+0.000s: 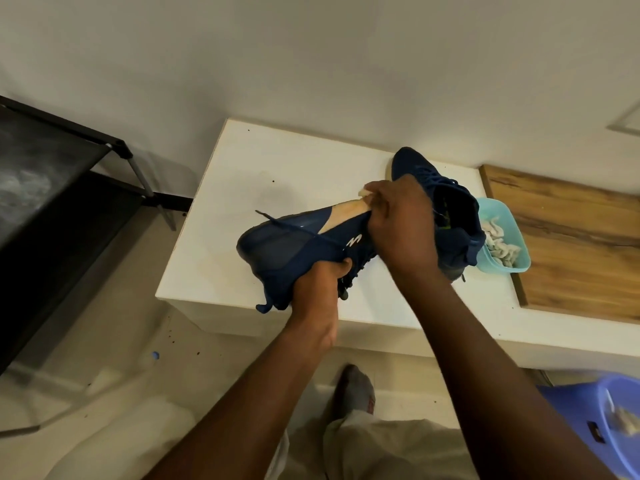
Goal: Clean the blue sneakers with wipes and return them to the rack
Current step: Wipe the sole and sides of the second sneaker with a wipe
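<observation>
My left hand (320, 287) grips a blue sneaker (284, 244) from below, holding it on its side above the white table (242, 174), heel toward the left. My right hand (401, 223) pinches a pale wipe (365, 194) and presses it against the sneaker's light sole edge. The second blue sneaker (450, 216) stands on the table behind my right hand, partly hidden by it. A black shoe rack (62, 188) stands at the left against the wall.
A light blue tub (512, 244) with crumpled wipes sits beside the second sneaker, on the edge of a wooden board (571, 244). A purple bin (602, 420) stands on the floor at the lower right. My socked foot (356, 389) is below the table.
</observation>
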{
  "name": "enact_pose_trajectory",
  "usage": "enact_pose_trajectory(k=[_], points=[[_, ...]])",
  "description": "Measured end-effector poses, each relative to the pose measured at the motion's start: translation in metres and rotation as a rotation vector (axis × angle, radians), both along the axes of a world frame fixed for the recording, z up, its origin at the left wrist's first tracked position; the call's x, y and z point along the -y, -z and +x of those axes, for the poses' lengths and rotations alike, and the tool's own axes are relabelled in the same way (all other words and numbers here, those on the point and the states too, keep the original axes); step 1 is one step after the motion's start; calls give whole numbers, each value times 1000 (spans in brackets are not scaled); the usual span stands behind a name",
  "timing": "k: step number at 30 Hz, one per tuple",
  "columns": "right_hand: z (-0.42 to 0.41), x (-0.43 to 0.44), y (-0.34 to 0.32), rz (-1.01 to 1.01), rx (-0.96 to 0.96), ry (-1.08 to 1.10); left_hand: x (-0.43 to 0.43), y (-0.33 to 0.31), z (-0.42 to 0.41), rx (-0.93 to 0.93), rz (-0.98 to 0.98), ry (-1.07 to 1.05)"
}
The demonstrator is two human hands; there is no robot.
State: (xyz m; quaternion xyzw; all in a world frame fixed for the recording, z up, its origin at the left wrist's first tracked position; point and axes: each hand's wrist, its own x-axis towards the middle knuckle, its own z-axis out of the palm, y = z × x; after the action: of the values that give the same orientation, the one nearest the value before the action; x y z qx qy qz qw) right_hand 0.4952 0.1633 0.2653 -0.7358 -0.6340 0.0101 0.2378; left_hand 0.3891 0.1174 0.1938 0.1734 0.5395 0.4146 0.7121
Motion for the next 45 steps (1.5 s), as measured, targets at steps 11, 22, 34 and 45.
enact_pose_trajectory(k=[11,22,34,45], points=[[13,-4,12,73,19,-12,0,0,-2,-24,6,-76],[3,6,19,64,-79,-20,39,-21,-7,-114,-39,-159],[10,6,12,14,-28,-35,-23,-66,-38,-992,994,268],[10,6,14,14,-40,-17,-25,-56,-50,-1233,971,195]])
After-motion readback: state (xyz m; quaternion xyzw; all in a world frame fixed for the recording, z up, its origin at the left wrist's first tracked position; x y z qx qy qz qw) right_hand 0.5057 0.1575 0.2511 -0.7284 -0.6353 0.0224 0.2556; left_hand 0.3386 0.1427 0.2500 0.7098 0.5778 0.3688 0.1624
